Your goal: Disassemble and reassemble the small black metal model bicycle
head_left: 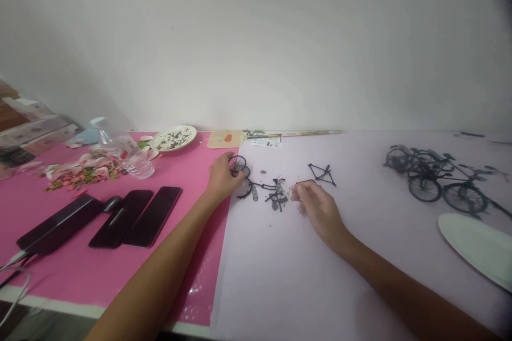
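Observation:
My left hand (223, 177) is closed around a small black spoked wheel (237, 164) of a miniature bicycle, thumb and fingers at its rim. Just below it another wheel (244, 187) lies on the white sheet, by a thin black frame part (264, 186). My right hand (320, 208) pinches something thin and small at the fingertips; its kind is too blurred to make out. Between the hands lies a cluster of tiny black and grey bicycle parts (278, 197). Beyond the right hand rests a loose black bicycle frame (322, 173).
Assembled miniature bicycles (444, 178) stand at the right, behind a white plate (476, 245). On the pink cover (192, 277) are two phones (152, 217), a black box-shaped device (60, 224), a plastic bottle (126, 149), petals (92, 168) and a plate of bits (175, 138).

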Motion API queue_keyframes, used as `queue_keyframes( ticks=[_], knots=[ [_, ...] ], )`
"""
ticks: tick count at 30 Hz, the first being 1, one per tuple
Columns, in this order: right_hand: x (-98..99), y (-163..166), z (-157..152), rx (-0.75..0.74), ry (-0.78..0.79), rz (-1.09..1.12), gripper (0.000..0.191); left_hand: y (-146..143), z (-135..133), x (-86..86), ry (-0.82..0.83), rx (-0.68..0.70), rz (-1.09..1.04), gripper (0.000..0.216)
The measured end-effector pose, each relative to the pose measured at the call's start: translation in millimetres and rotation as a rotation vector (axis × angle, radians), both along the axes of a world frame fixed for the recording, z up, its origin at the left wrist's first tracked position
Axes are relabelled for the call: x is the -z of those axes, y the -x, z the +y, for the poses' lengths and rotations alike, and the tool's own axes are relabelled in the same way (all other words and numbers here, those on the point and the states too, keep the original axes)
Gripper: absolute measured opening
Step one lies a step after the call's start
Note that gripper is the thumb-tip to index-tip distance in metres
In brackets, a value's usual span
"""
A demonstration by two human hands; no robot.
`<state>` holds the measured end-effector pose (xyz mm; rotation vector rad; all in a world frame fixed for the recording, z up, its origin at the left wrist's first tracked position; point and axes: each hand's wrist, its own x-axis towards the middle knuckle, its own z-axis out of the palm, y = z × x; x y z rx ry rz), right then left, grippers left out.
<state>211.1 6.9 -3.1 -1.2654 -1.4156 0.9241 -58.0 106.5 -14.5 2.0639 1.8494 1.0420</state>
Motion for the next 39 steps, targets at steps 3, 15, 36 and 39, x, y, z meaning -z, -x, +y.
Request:
queue_keyframes(
  ticks=[3, 15, 36, 39],
  knots=[
    [-1.7, 1, 0, 0.003, 0.002, 0.000, 0.038, 3, 1, 3.7, 0.043, 0.044, 0.040, 0.066],
    [4.8, -3, 3, 0.011, -0.026, -0.075, 0.034, 3, 1, 14.6, 0.111, 0.128, 0.191, 0.064],
    [8.8, -4, -2, -0.369, -0.290, -0.876, 0.052, -7, -2, 18.4, 0.064, 0.117, 0.160, 0.059],
    [12.7, -6, 2, -0.315, -0.312, -0.876, 0.040, -9, -3, 19.2, 0.064, 0.136, 0.171, 0.058]
  ],
)
